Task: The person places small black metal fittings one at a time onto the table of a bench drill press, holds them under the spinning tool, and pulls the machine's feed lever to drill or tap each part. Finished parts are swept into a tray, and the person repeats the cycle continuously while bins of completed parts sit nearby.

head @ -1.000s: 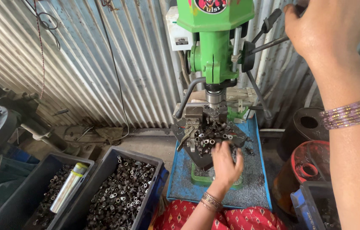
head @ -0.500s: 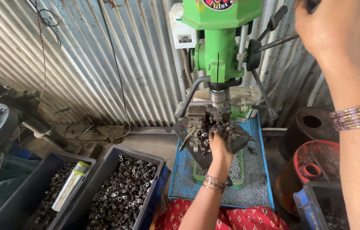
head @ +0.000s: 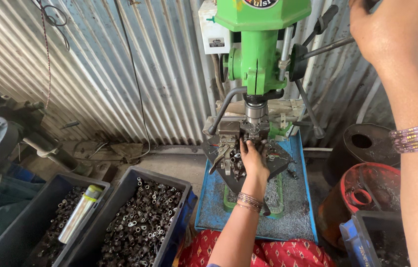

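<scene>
1. Green drill press: upright, head at top centre, chuck pointing straight down over the work table.
2. Feed lever: dark metal rod, angled up to the right, upper end hidden.
3. Work table: dark metal, littered with small metal parts, directly under the chuck.

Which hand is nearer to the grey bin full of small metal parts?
Left. The left hand rests on the drill table, up and right of the grey bin of metal parts; the right hand is high at the feed lever.
</scene>
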